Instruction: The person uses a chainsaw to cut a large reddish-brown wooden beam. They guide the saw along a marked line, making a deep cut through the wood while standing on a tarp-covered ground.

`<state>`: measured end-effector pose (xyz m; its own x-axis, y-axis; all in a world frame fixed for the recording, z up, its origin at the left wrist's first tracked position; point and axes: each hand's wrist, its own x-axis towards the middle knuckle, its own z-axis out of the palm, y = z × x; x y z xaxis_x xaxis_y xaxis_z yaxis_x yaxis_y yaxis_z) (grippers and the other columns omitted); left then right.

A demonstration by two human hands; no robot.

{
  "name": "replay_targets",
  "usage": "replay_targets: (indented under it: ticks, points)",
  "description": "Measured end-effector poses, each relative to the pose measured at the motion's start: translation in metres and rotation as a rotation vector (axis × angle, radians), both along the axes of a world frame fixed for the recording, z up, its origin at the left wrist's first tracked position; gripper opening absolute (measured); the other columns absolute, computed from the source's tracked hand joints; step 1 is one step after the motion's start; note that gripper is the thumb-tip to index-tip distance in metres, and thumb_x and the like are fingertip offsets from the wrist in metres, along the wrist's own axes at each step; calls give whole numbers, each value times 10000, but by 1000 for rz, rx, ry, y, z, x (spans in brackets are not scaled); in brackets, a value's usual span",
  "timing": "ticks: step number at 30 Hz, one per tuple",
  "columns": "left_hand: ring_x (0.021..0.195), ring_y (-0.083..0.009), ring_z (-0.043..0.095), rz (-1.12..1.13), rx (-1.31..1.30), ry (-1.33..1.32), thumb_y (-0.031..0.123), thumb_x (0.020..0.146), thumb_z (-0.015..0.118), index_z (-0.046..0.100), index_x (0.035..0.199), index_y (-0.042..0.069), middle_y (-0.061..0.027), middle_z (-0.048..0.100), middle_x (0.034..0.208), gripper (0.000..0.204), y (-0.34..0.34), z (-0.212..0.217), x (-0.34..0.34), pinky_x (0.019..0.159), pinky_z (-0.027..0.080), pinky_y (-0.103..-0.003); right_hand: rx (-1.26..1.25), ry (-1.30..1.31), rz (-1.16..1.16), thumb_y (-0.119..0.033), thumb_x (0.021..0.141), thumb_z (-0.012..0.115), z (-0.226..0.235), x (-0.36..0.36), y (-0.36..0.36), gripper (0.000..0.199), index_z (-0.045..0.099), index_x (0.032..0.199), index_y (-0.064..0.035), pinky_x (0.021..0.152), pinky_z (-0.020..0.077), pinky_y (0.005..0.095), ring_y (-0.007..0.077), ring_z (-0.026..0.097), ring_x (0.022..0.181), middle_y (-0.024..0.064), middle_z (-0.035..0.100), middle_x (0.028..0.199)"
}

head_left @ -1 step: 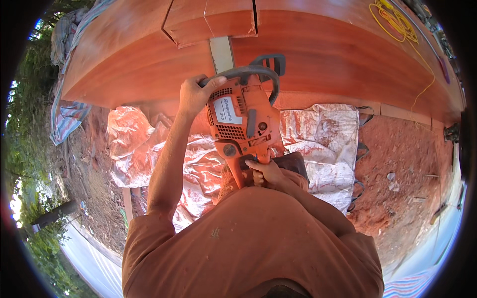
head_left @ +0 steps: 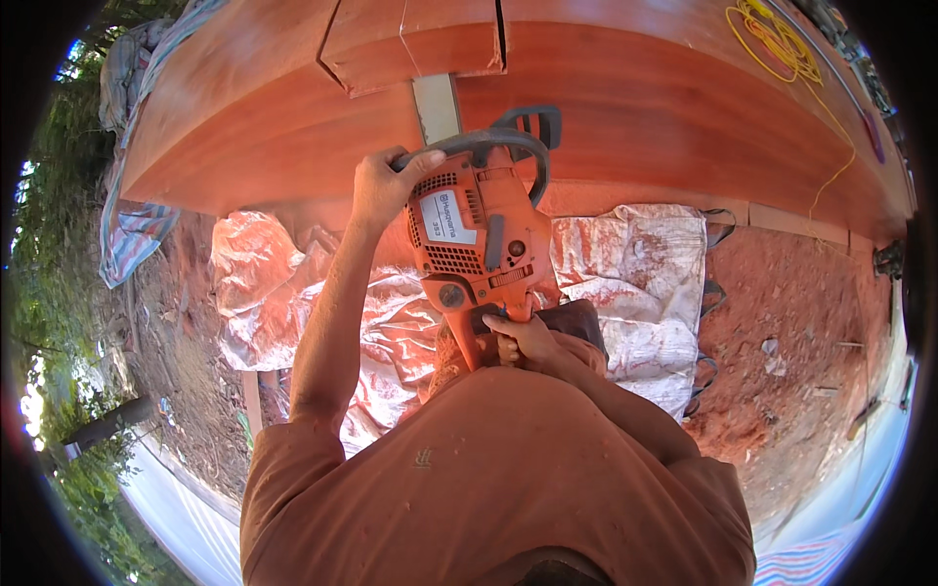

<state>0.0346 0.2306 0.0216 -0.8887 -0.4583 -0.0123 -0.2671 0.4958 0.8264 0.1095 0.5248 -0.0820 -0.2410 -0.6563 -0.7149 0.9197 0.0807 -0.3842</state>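
Observation:
Both my hands hold an orange chainsaw (head_left: 528,230) in front of my body. My left hand (head_left: 386,188) is closed around the left part of its curved black front handle. At the rear handle, close to my belly, my right hand (head_left: 520,342) grips with curled fingers. The guide bar (head_left: 437,107) points away from me against a large reddish timber (head_left: 645,117). The bar's far end is hidden at a block-like cut section (head_left: 415,49) with dark gaps along its sides. A black hand guard (head_left: 547,127) stands ahead of the front handle.
Dusty white sacks (head_left: 635,303) and crumpled sheeting (head_left: 254,283) lie on the ground below the timber. A yellow cord (head_left: 782,44) is coiled on the timber at the far right and trails down. Reddish soil (head_left: 772,322) lies to the right, greenery (head_left: 59,234) to the left.

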Motion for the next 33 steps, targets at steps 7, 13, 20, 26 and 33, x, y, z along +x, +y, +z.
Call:
replay_targets:
  ticks: [7, 13, 20, 26, 33]
  points:
    - [498, -148, 577, -6, 8, -26, 538, 812, 798, 682, 688, -26, -71, 575, 523, 589, -9, -2, -11, 471, 438, -322, 32, -24, -15, -264, 931, 766, 3, -6, -6, 305, 502, 813, -167, 402, 281, 266, 76, 373, 414, -56, 417, 541]
    - [498, -152, 574, -6, 21, -22, 553, 810, 797, 682, 686, -19, -66, 575, 530, 596, -12, -4, -15, 464, 429, -321, -46, 7, -52, -234, 945, 748, 3, -8, -10, 261, 522, 855, -137, 395, 268, 264, 70, 375, 414, -52, 414, 542]
    - [501, -135, 537, -8, 54, -42, 555, 802, 806, 665, 675, -12, -45, 551, 528, 598, -16, -3, -20, 464, 407, -314, -37, -9, -38, -236, 942, 750, 1, -10, -14, 247, 535, 890, -128, 396, 267, 274, 83, 381, 409, -43, 410, 537]
    - [504, -128, 529, -15, 39, -27, 525, 806, 809, 656, 664, -9, -46, 548, 528, 574, -18, -3, -24, 469, 401, -311, -8, -36, -19, -229, 977, 705, 3, -12, -15, 231, 507, 899, -140, 421, 267, 265, 73, 342, 423, -44, 404, 540]
    - [535, -124, 555, -25, 40, -45, 519, 804, 815, 658, 670, -7, -45, 564, 547, 566, -21, 0, -32, 494, 426, -312, -59, -41, -41, -235, 986, 694, 2, -15, -20, 215, 516, 908, -141, 422, 267, 264, 72, 343, 426, -41, 413, 546]
